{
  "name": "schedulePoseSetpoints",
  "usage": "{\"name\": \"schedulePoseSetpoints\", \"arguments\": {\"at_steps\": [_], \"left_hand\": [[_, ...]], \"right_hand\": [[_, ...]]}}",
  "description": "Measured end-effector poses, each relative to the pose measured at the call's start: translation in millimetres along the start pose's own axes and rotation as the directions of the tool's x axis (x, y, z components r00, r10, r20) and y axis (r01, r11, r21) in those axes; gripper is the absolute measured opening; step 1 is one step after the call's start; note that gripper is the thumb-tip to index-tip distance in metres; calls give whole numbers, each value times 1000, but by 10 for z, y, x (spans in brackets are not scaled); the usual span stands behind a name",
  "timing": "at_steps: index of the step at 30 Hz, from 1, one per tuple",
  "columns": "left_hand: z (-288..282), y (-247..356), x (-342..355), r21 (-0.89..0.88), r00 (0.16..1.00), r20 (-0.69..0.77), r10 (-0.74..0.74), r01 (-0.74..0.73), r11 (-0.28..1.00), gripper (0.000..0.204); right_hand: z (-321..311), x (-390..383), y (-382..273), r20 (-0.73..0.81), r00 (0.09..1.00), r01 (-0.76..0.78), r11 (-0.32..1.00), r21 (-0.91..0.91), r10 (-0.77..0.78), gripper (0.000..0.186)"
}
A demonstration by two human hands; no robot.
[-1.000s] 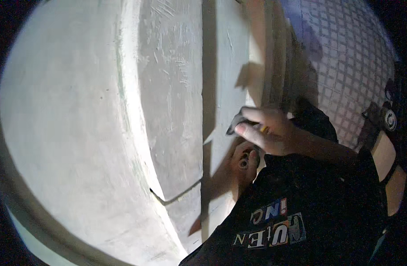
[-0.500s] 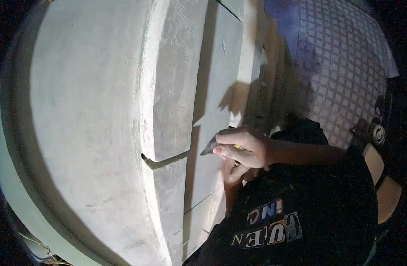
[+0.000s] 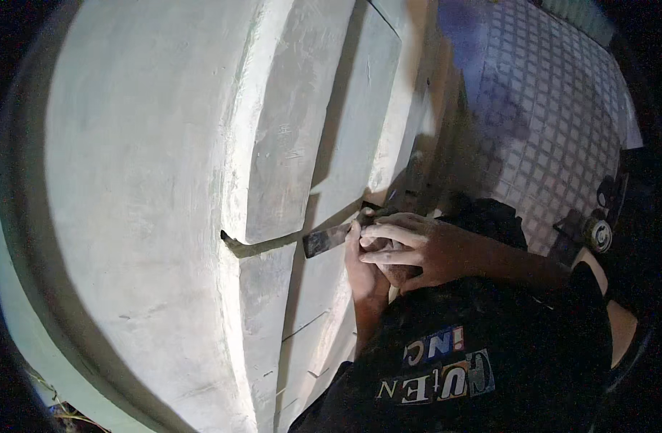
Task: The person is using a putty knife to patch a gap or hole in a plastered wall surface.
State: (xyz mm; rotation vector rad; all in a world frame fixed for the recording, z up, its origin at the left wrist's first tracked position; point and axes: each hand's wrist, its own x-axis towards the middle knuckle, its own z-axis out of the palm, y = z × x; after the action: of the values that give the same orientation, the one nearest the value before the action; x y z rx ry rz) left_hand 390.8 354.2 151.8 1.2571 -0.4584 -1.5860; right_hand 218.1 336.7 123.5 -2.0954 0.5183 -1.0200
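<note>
My two hands are together in front of my dark shirt, fingers closed and overlapping. A putty knife with a flat, dark, smeared blade (image 3: 327, 239) sticks out to the left of them. My left hand (image 3: 367, 270), coming up from below, has its finger pressed at the base of the blade. Over it, my right hand (image 3: 399, 242) reaches in from the right with curled, whitish, dusty fingers; what they hold is hidden. A small dark piece (image 3: 372, 208) shows just above the right hand. Left of the blade, a dark gap (image 3: 266, 246) cuts across the pale ledge (image 3: 280, 166).
A broad pale grey surface (image 3: 143, 180) fills the left side, with a curved rim beyond it. Stepped ledges run up the middle. At right lies a checkered surface (image 3: 540, 108), with a round object (image 3: 601, 236) near it. Thin yellowish strands (image 3: 68, 415) show at lower left.
The blade has turned from a narrow, pointed outline to a broad flat one. My left hand has come up beside it, and my right fingers have spread over the left hand.
</note>
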Motion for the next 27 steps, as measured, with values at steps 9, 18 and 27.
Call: {"name": "schedulePoseSetpoints", "arguments": {"at_steps": [9, 18, 27], "left_hand": [[36, 5, -44, -239, 985, 138, -101, 132, 962, 53], [-174, 135, -345, 467, 982, -55, 183, -137, 874, 47], [-857, -24, -772, 966, 725, -116, 679, -75, 246, 20]], "right_hand": [[-219, 1, 132, 36, 995, -95, 980, 173, 90, 80], [-774, 446, 1145, -608, 723, -210, 943, 258, 327, 95], [-739, 779, 1435, -781, 608, -277, 960, -43, 141, 95]]}}
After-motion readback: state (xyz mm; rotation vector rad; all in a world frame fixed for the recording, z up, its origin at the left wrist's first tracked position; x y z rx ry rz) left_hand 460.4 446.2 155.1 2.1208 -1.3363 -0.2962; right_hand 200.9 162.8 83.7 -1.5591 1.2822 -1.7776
